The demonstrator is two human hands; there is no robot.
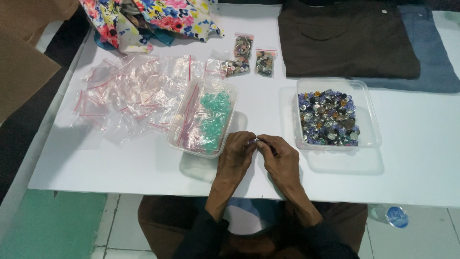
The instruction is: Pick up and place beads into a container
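Clear plastic, a small bag (255,140), is pinched between the left hand (238,152) and the right hand (279,156), just beside the tub of green beads (203,117). Both hands are closed on its mouth (contents too small to see); I think the fingertips should press evenly along the strip.

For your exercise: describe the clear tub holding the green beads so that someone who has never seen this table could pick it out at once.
Start at the white table and find the spread of empty clear zip bags on its left half. At their right edge, just left of the person's left hand, sits the tub of green beads. Unlike the other clear tub to the right, heaped with mixed-colour buttons, it holds only green beads and some bags.
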